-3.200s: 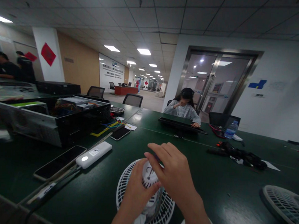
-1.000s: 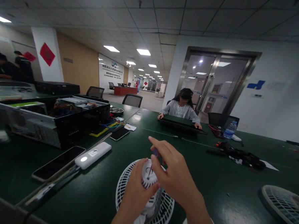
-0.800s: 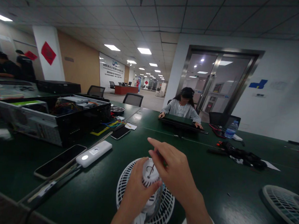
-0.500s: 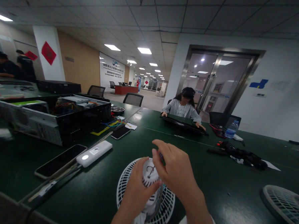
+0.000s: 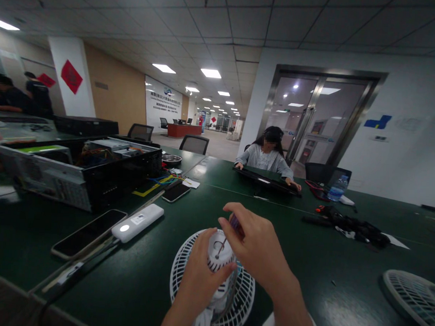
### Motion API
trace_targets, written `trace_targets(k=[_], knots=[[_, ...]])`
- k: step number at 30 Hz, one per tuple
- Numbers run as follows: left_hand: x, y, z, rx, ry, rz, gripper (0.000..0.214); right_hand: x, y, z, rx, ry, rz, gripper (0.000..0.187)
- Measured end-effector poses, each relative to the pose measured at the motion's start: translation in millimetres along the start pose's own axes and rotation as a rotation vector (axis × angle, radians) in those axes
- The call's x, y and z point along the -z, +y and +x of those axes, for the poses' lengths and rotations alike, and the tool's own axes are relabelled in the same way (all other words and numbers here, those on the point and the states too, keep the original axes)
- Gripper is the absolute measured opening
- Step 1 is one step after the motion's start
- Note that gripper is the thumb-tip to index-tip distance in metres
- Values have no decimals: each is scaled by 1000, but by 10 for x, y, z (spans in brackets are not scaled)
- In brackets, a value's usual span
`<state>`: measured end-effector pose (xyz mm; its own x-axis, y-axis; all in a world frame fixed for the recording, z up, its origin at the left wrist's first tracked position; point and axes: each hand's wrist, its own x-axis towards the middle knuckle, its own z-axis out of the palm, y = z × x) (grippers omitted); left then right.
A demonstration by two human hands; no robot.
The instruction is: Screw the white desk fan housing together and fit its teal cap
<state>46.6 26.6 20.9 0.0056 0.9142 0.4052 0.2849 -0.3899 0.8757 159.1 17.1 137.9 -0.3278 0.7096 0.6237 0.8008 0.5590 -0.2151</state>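
Pinching a small tool with a purple-looking handle [image 5: 236,224], right fingertips [image 5: 229,213] drawn together on it, the handle mostly hidden behind them; a small screwdriver at best guess, the view being too poor to be sure. Thin metal shaft [image 5: 219,247] angling from that grip toward the top of a white motor housing [image 5: 217,260] on a small desk fan. Left fingers [image 5: 207,247] clamped around the housing from the near side, no gap showing between them.

Fan standing on a dark green work table [image 5: 324,285], directly in front of the person, its round white grille [image 5: 245,300] apparently lying flat under the housing. Likely light and hollow to handle: stiff but thin-walled plastic, smooth enough to turn in a loose grip. Safest hold probably around the housing, as now, and not by the grille, whose slim ribs look easy to bend.

Left hand [image 5: 204,272] low and wrapped, right hand [image 5: 257,248] above and slightly beyond it, wrist bent, both forearms rising from the bottom edge toward the fan.

Nearby, a white power bank [image 5: 137,220] and a smartphone [image 5: 89,232] to the left, an open computer case [image 5: 81,175] beyond them, and a second fan grille [image 5: 412,299] to the right.
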Motion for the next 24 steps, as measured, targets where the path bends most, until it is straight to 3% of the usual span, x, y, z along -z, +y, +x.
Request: trace_targets(k=[3,6,11,17,20,24], knots=[[2,5,-3,-2,-6,-5,58,79,-5,-36,3,-92,170,34],[6,18,-8,-2,-15,-10,57,115,-6,-39,6,-152,298,34],[4,29,-2,-22,-16,-8,55,49,-12,12,-38,-63,221,20],[-4,-7,2,-20,-13,-2,58,64,12,-27,12,-99,365,47],[-5,-10,-6,-23,-6,-9,56,52,17,-30,15,-78,324,40],[1,14,-9,5,-7,16,58,-26,17,9,-38,27,99,23]])
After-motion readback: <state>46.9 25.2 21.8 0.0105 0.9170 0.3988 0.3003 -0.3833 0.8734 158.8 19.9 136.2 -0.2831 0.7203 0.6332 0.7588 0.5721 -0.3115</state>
